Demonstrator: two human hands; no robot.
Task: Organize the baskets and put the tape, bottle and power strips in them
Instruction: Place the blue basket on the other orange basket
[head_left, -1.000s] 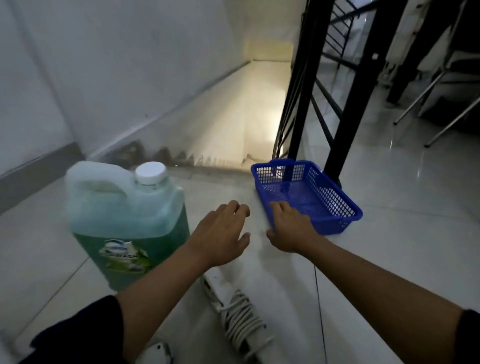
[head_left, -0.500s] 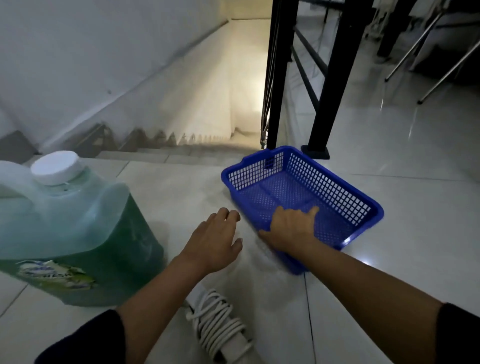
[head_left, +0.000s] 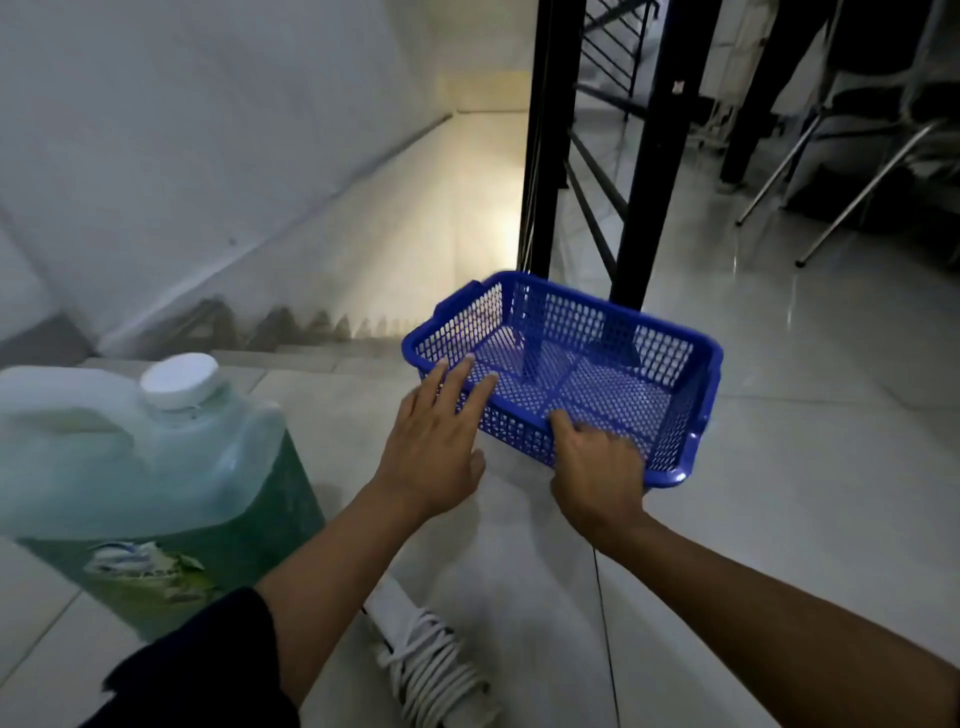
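Observation:
A blue mesh basket (head_left: 670, 343) is tilted up off the white tiled floor, its near long side lifted. My right hand (head_left: 597, 467) grips that near rim, thumb inside the basket. My left hand (head_left: 436, 447) is flat with fingers spread, its fingertips touching the basket's left near corner. A big jug of green liquid with a white cap (head_left: 156, 467) stands at the left, beside my left forearm. A white power strip wrapped in its cord (head_left: 426, 660) lies on the floor under my left arm. No tape is in view.
Stairs (head_left: 322, 332) drop away just beyond the jug and basket. Black railing posts (head_left: 639, 171) stand right behind the basket. Chair legs (head_left: 852, 197) and dark furniture are at the far right. Open tiled floor (head_left: 831, 467) lies to the right.
My right hand has lifted and tilted the basket off the floor and drawn it nearer. My left hand reached forward from the floor to touch the basket's left corner.

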